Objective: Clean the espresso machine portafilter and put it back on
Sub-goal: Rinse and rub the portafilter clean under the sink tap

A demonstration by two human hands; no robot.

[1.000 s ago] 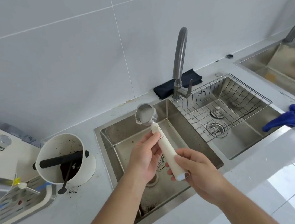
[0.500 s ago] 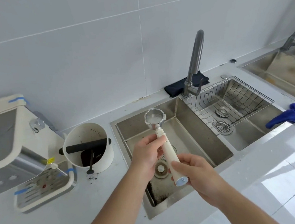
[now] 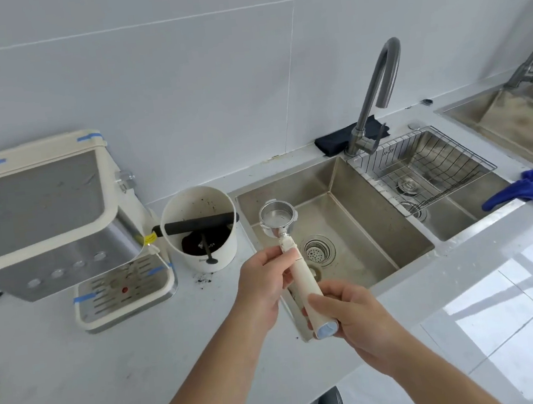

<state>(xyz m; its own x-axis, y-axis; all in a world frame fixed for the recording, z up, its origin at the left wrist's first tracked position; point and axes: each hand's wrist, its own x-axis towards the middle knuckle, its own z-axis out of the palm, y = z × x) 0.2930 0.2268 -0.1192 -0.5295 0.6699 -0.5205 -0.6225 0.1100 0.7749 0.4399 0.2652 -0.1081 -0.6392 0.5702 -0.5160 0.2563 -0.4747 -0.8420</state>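
A kitchen or coffee-preparation area. White wall tiles (image 3: 176, 62) rise behind a pale counter (image 3: 78, 372) fitted with a stainless double sink (image 3: 357, 198) and a gooseneck tap (image 3: 375, 89); a wire rack (image 3: 420, 167) sits in the right basin. An espresso machine (image 3: 48, 220) stands near the counter's left edge, a knock box (image 3: 200, 229) holding spent grounds just beside it. A second sink (image 3: 508, 121) occupies the far right corner.

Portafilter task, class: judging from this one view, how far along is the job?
Looks done: the portafilter basket appears empty and shiny, and dark grounds lie in the knock box. In hand: the left hand and right hand both grip its handle over the sink. Left: locking it back onto the espresso machine, which has no portafilter attached.
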